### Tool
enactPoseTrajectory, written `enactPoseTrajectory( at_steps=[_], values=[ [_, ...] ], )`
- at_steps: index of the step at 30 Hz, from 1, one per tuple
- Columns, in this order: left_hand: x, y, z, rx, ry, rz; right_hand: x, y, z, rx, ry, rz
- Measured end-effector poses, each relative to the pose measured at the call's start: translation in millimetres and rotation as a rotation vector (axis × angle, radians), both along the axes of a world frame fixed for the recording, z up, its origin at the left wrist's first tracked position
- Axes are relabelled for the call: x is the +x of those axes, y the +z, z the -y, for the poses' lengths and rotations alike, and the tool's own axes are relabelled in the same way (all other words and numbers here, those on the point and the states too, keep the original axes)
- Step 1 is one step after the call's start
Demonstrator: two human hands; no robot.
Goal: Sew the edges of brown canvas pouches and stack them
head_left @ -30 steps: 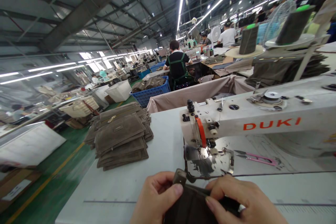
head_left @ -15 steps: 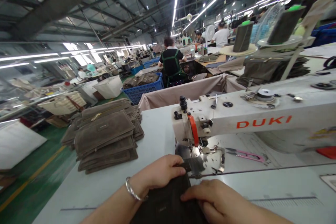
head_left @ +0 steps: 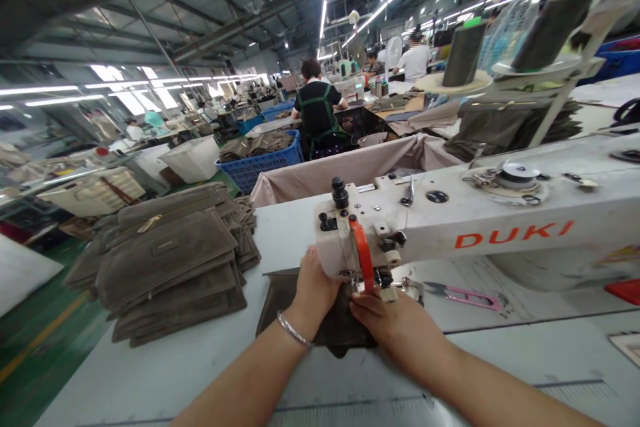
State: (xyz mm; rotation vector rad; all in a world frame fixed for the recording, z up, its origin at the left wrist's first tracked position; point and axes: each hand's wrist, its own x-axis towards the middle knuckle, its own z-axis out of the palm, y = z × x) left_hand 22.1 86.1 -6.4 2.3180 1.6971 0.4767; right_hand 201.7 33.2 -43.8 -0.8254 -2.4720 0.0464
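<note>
Head view of a big sewing factory hall [head_left: 200, 0] with long lamps under a metal roof. In front stands a white sewing machine [head_left: 480, 227], and orange letters [head_left: 514, 233] on its arm read "DUKI". Its head has an orange guard [head_left: 364, 257]. Two dark thread cones [head_left: 464, 53] stand on round plates behind it. Farther away sits a person in a green apron [head_left: 317, 110], near a blue plastic crate [head_left: 260, 167]. On the white table [head_left: 150, 373], left of the machine, lies a stack of brown suede-like pouches [head_left: 165, 260], flat and rectangular, one with a gold zip pull [head_left: 150, 223]. A dark brown pouch [head_left: 280, 300] lies on the table just under the machine head, below both hands. The right hand [head_left: 385, 320] presses flat on it with the fingers together. The left hand [head_left: 315, 287], with a silver bracelet [head_left: 294, 329], rests on it too, but its fingers are hidden behind the machine head, so one cannot tell if they pinch. Pink snips [head_left: 465, 296] lie on the machine bed to the right.
</note>
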Motion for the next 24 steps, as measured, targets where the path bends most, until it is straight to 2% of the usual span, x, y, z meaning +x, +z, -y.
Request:
enactPoseTrajectory(
  at_steps=[4,9,12,17,20,24],
  values=[
    [-0.8,-9.8,25.3,0.057,-0.068,-0.016,10.5,0.2,13.7,-0.020,0.006,-0.045],
    [-5.6,-14.0,61.2,0.096,-0.204,-0.028,16.1,-0.3,18.7,-0.053,0.028,-0.099],
    [-9.6,-15.5,60.8,0.117,-0.276,-0.055,13.8,0.3,18.3,-0.072,0.019,-0.130],
    [-17.7,-16.4,44.7,0.128,-0.391,-0.071,7.7,1.1,20.8,-0.071,-0.006,-0.128],
    [-16.6,-17.6,45.0,0.127,-0.388,-0.077,9.4,3.6,19.7,-0.099,0.001,-0.148],
    [-6.4,-20.3,58.3,0.153,-0.328,-0.094,19.0,12.4,13.4,-0.186,0.049,-0.157]
  ],
)
